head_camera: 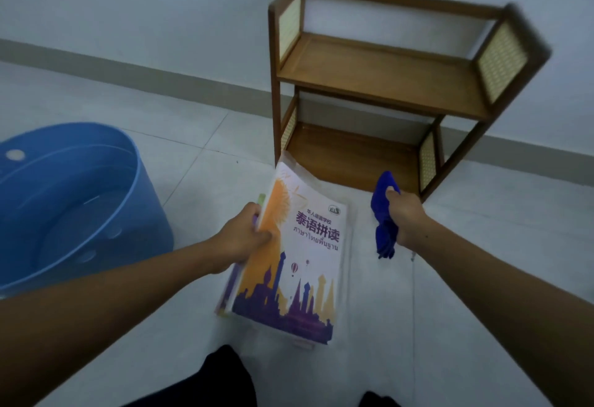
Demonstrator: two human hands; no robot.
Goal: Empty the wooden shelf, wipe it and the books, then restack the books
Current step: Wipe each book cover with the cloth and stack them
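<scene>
Books (299, 246) form one stack in front of the person, and only the top cover, orange, white and purple with printed titles, shows fully. A green edge and a purple edge peek out at its left side, so at least two more lie beneath, though the exact count cannot be told. The stack's long axis runs from the person's knees away toward the wooden shelf (379, 75), its far end just before the lower board and the title upright to the wearer. Whether it rests on the floor (466, 278) cannot be told. One left hand (242, 234) grips the stack's left edge, thumb pressed on the cover and the other fingers curled round the side. One right hand (406, 218), off to the right and apart from the stack, has its fingers (392, 190) closed tightly round one blue cloth (382, 213), which hangs down. The single shelf stands against the wall with two boards. One blue tub (144, 188) sits on the left.
</scene>
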